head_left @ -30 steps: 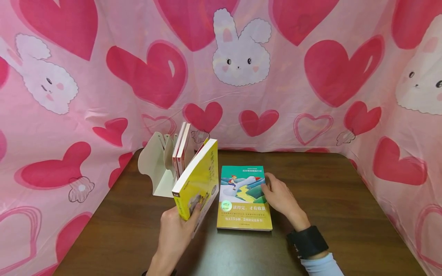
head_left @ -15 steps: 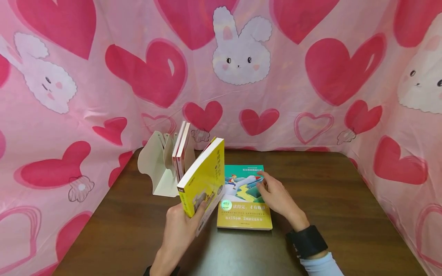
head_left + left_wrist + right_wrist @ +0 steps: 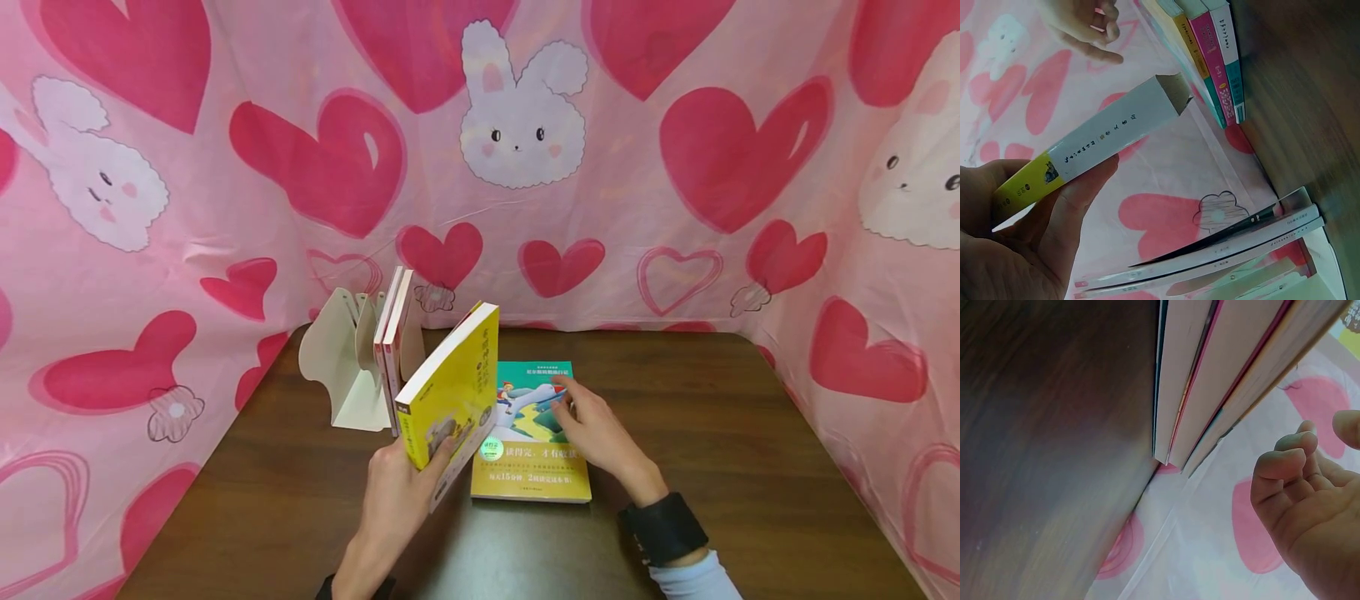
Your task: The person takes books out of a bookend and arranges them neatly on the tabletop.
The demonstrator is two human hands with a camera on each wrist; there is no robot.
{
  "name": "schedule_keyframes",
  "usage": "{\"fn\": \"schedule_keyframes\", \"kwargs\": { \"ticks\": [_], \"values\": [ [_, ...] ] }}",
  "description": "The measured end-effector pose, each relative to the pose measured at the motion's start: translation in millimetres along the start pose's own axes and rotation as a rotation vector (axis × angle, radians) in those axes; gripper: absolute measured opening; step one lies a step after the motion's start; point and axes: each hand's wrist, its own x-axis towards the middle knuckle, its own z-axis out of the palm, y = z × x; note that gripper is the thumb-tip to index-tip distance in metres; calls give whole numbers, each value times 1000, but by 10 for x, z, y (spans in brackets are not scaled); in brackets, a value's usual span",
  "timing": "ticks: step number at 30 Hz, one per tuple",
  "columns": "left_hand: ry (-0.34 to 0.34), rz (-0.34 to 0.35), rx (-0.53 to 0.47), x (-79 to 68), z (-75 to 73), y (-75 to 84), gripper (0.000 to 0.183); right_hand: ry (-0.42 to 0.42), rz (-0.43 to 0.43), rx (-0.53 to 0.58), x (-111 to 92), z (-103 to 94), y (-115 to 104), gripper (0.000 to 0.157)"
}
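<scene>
My left hand grips a thick yellow book by its lower spine end, thumb on the cover. In the head view this book stands tilted, partly in front of a green-and-gold book with a goose picture. That one tops a small stack of books, whose coloured spines show in the left wrist view. My right hand hovers above the stack's right side. Its fingers are loosely bent, hold nothing, and appear apart from the books in the right wrist view.
A cream book rack stands at the left back of the dark wooden table. Several slim books stand upright at its right end, partly behind the yellow book. A pink heart-and-rabbit cloth hangs around the table.
My left hand has carried the yellow book to the right, so it covers part of the stack's top book. My right hand has shifted slightly left over the stack.
</scene>
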Motion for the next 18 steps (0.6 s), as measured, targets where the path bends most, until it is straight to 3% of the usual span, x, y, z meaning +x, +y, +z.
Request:
{"fn": "schedule_keyframes", "kwargs": {
  "ticks": [9, 18],
  "values": [
    [-71, -59, -47, 37, 45, 17, 36, 1, -29, 6, -21, 22, -35, 47],
    [-85, -11, -83, 48, 76, 19, 40, -7, -54, 22, -33, 47, -82, 48]
  ]
}}
